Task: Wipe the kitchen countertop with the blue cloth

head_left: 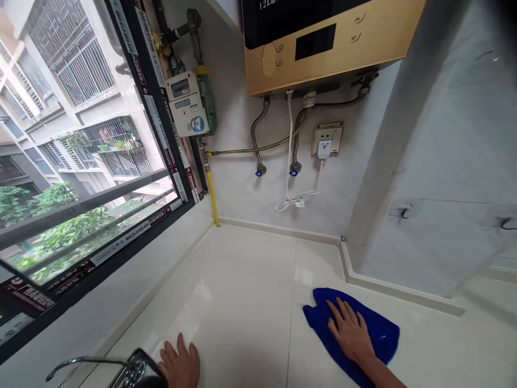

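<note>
While blue cloth lies beneath right hand, fingers spread wide; left hand likewise spread.

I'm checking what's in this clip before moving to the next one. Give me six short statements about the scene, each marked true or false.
1. The right hand lies on the cloth. True.
2. The cloth is under both hands. False: the left hand is apart from it.
3. A plug is in the socket. True.
4. The socket has nothing above it. False: the heater is above it.
5. The meter is left of the heater. True.
6. The cloth is red. False: it is blue.
</note>
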{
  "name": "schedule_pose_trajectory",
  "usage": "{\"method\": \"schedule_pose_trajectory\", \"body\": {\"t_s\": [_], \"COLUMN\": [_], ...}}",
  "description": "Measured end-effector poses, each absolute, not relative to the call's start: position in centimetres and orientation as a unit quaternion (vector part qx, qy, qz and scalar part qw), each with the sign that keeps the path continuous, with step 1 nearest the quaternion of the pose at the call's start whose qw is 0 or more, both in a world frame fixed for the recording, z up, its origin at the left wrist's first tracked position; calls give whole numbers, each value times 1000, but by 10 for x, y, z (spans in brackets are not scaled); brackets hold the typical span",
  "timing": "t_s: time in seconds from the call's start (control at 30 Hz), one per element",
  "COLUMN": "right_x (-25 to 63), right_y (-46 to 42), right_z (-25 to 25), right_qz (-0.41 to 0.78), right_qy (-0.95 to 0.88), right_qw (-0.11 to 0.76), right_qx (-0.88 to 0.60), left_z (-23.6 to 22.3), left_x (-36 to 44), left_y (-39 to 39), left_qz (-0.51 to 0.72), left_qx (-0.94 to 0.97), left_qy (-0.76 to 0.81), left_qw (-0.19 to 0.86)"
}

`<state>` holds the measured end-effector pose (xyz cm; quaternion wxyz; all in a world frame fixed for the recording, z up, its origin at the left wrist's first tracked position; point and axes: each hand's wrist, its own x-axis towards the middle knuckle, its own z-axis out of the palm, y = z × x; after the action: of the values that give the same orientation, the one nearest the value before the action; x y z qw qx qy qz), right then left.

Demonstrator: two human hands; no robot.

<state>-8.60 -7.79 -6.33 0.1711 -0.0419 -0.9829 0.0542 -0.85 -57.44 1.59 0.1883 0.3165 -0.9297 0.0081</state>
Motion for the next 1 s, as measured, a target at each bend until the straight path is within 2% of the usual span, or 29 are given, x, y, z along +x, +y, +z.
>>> {"method": "schedule_pose_trajectory", "body": {"t_s": [0.17,0.3,0.47,0.7,1.0], "right_x": [-132,-175,-248,-338,-393], "right_y": [-103,-119,-147,-221,-340], "right_z": [-64,-60,-46,-28,-12], "right_qz": [33,22,29,50,86], "right_qy": [-973,-966,-971,-984,-994], "right_qw": [179,185,141,92,58], "right_qx": [-145,-181,-188,-142,-33], "left_z": [-2,-9,-13,-15,-23], "left_x": [-19,-21,-27,-34,-31], "left_y": [-570,-566,-563,-560,-566], "left_qz": [-5,12,12,10,47], "left_qx": [337,327,354,387,359], "left_qy": [-905,-906,-895,-891,-913], "left_qw": [258,269,271,236,190]}}
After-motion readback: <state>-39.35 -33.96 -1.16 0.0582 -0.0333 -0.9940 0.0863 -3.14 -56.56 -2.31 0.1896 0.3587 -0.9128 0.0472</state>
